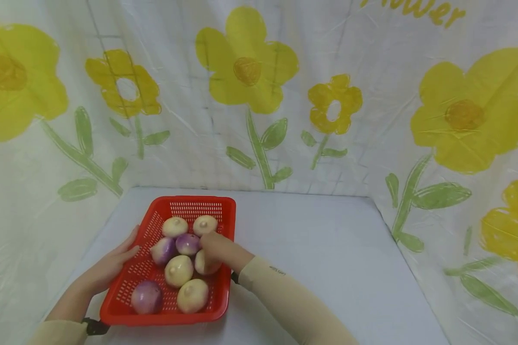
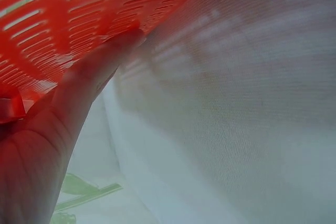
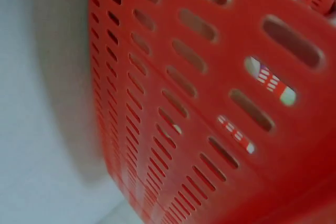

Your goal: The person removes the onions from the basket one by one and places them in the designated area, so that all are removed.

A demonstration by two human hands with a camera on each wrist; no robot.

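A red slotted plastic basket (image 1: 168, 318) holds several purple-and-cream turnips. My left hand (image 1: 108, 268) grips its left side, the thumb over the rim. In the left wrist view, a finger (image 2: 86, 74) of that hand lies along the outside of the slotted wall. My right hand (image 1: 216, 247) reaches over the right rim, fingers curled down onto a turnip (image 1: 205, 264), their tips hidden. Beside them is a purple-topped turnip (image 1: 187, 244). A mostly purple turnip (image 1: 147, 297) lies in the near left corner. The right wrist view shows only the basket's outer wall (image 3: 163, 66) and the tabletop.
The basket stands at the left of a pale, cloth-covered table (image 1: 319, 249). A white curtain (image 1: 177, 143) printed with yellow flowers hangs behind the table and along both sides.
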